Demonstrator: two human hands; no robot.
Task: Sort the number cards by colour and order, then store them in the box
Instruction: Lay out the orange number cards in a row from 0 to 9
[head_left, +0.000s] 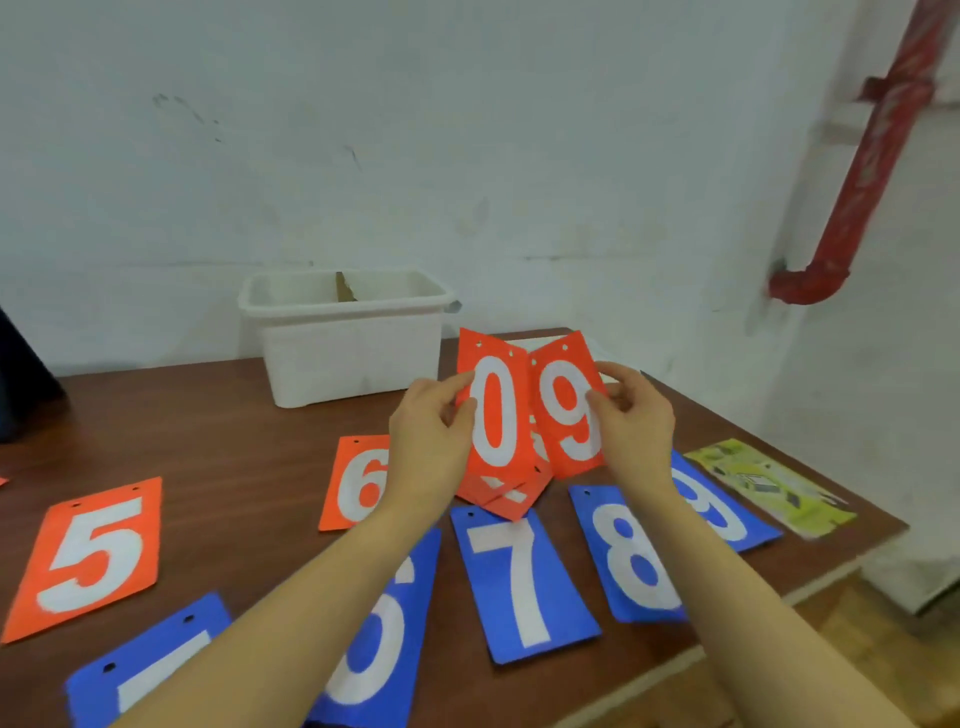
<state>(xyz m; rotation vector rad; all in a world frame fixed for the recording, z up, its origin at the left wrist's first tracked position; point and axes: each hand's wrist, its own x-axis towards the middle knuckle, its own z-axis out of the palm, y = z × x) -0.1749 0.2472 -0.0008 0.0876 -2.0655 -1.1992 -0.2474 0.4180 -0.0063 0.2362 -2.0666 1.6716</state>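
The box (348, 338) stands behind the cards (524, 571) lying on the table (208, 415).

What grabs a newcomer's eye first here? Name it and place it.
The orange 0 card and orange 9 card, held up mid-frame by the left hand and right hand. Below them, blue 7 and blue 8 cards lie on the brown table; the white box stands behind.

Both bare forearms reach forward and converge, raised above the surface. The left hand (434, 428) has its fingers curled, thumb pinching toward the index finger. The right hand (634, 415) mirrors it, fingers curled inward, thumb pressing against the fingertips.
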